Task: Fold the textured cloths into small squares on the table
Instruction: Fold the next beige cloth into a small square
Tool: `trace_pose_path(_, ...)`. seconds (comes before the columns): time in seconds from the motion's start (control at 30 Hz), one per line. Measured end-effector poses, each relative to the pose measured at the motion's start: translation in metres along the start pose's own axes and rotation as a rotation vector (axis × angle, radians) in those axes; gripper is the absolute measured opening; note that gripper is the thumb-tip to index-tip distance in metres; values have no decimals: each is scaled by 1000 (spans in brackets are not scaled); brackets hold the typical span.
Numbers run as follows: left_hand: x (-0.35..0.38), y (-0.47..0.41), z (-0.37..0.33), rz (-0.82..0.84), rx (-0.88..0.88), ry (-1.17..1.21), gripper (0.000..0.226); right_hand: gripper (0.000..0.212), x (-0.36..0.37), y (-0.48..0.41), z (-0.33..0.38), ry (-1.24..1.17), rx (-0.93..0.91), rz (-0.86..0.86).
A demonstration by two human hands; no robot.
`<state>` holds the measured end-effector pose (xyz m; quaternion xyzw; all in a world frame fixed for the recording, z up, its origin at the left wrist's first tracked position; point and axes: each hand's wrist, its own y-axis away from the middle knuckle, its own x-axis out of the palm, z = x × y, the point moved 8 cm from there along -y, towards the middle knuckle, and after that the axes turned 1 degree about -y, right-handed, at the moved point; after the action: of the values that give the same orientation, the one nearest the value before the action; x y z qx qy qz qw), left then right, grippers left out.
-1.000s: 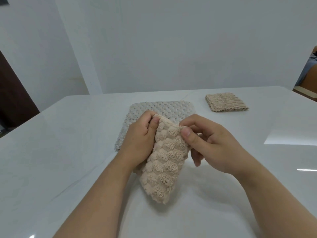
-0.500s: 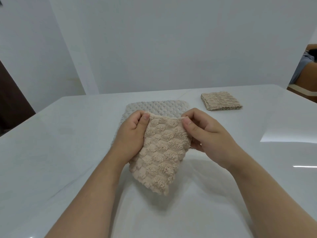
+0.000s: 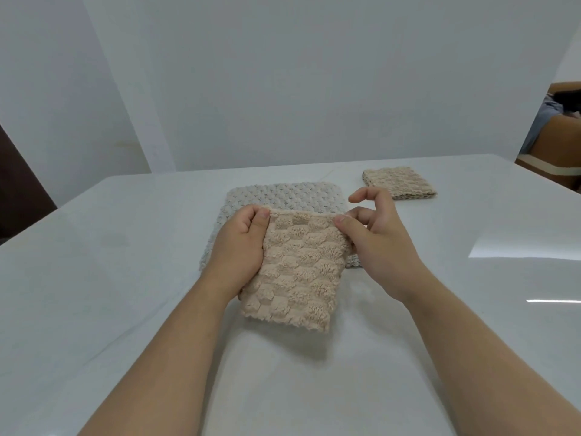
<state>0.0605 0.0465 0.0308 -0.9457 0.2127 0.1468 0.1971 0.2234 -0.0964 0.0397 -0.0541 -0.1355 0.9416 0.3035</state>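
Note:
A beige textured cloth, folded to a small rectangle, hangs just above the white table between both hands. My left hand grips its upper left corner, thumb on the front. My right hand pinches the upper right corner with thumb and a finger, while its other fingers are raised and curled. Behind it a grey textured cloth lies flat on the table, partly hidden by the hands. A folded beige cloth sits at the back right.
White walls stand behind the table. Past the table's far right corner there is a brown seat with part of a person on it. A dark door edge shows at the left.
The beige cloth was turned from a narrow, slanted bundle to a flat rectangle facing me. Both hands spread apart to its upper corners, and the right hand's outer fingers lifted.

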Motion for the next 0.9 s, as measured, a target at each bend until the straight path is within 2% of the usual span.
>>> trace_pose_path(0.23, -2, 0, 3, -48, -18, -22, 27, 44, -3, 1, -14, 35, 71, -52)
trace_pose_path(0.3, -4, 0, 3, -79, -21, -36, 27, 52, -1, 0, -28, -79, 183, -63)
trace_pose_path(0.37, -5, 1, 1, -109, -12, -34, 27, 48, 7, 1, -44, -270, 381, -27)
trace_pose_path(0.47, -8, 1, 1, -157, 12, -44, 28, 40, 17, 7, -55, -289, 531, 49)
trace_pose_path(0.6, -4, 3, 6, -171, -44, 10, 36, 36, 13, 3, -57, -121, 438, -18)
trace_pose_path(0.7, 15, 7, 17, -27, -263, 296, 43, 37, 1, -3, -49, 173, 267, -143)
trace_pose_path(0.77, 30, 12, 23, 64, -370, 386, 36, 37, -6, -4, -42, 281, 194, -209)
trace_pose_path(0.83, 35, 11, 22, 49, -319, 249, 28, 35, -10, -4, -39, 363, 167, -228)
trace_pose_path(0.9, 37, 10, 14, -18, -221, 78, 30, 34, -13, -6, -40, 439, 158, -228)
